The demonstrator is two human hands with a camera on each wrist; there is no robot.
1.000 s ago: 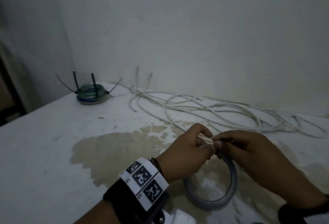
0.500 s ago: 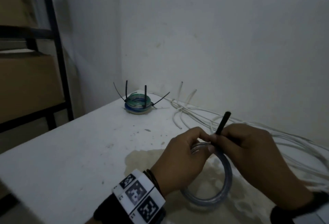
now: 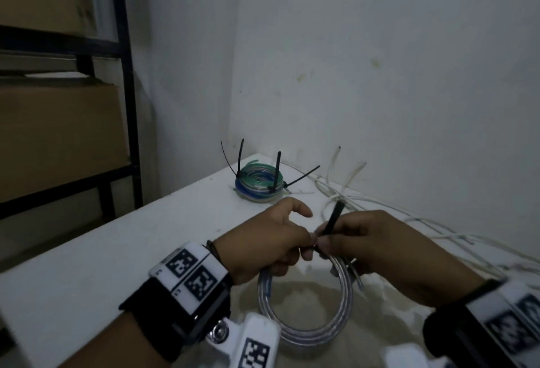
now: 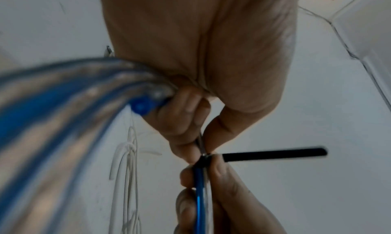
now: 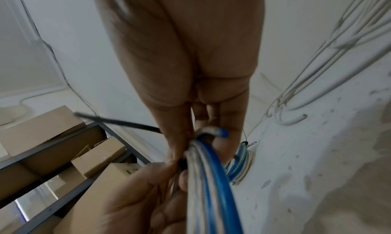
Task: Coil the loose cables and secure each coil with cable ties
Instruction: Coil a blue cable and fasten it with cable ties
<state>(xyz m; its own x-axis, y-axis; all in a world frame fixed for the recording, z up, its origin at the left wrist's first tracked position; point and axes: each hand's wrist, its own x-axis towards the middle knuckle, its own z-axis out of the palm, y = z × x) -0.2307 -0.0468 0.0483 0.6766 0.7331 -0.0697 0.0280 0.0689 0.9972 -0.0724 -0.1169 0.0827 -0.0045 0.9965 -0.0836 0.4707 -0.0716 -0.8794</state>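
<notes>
A coil of clear and blue cable (image 3: pixel 306 335) hangs between my hands above the white table (image 3: pixel 87 265). My left hand (image 3: pixel 306 240) pinches the coil's top strands (image 4: pixel 63 103), right beside the tie's head (image 4: pixel 204 159). My right hand (image 3: pixel 321 245) grips the black cable tie (image 3: pixel 333 218) wrapped round the coil. The tie's tail sticks up past the right hand's fingers (image 4: pixel 222 184). In the right wrist view the tail (image 5: pixel 118 122) points left and the coil (image 5: pixel 211 179) runs down between both hands.
A finished blue-green coil (image 3: pixel 260 182) with black ties standing up lies at the table's far corner. Loose white cables (image 3: pixel 380 213) trail along the wall to the right. A black shelf (image 3: pixel 125 104) with cardboard boxes stands left of the table. A brown stain (image 3: pixel 292 291) marks the tabletop.
A black tie tail has come up between my hands and now stands longer. Hands and coil have risen nearer to me. My view has swung left, showing the shelf.
</notes>
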